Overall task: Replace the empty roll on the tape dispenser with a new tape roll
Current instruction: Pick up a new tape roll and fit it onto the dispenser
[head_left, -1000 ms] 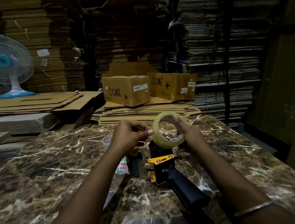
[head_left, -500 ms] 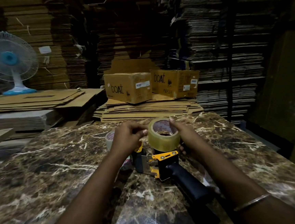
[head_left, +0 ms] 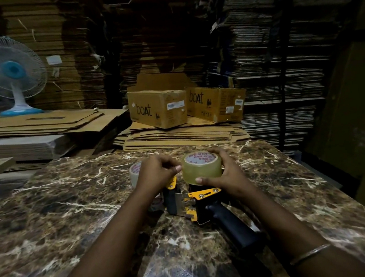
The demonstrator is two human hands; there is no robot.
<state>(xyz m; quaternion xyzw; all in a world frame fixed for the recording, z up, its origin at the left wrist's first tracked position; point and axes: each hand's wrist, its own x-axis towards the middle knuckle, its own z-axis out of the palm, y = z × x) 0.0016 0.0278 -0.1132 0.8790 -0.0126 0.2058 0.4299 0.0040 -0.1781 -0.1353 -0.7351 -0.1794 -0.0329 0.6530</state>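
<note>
A clear tape roll (head_left: 202,169) with a white printed core sits flat on top of the tape dispenser (head_left: 196,203), a yellow and black hand dispenser with a black handle lying on the marble table (head_left: 51,216). My right hand (head_left: 226,176) wraps around the roll's right and front side. My left hand (head_left: 158,173) pinches at the roll's left edge with fingertips together. An empty white core (head_left: 135,171) lies just behind my left hand, partly hidden.
Two cardboard boxes marked "boat" (head_left: 159,109) stand on flat cardboard stacks beyond the table's far edge. A blue and white fan (head_left: 10,74) stands at the back left. Tall stacks of flattened cartons fill the background.
The tape roll has turned from upright, hole facing me, to lying flat and has come down onto the dispenser. Both hands moved down with it.
</note>
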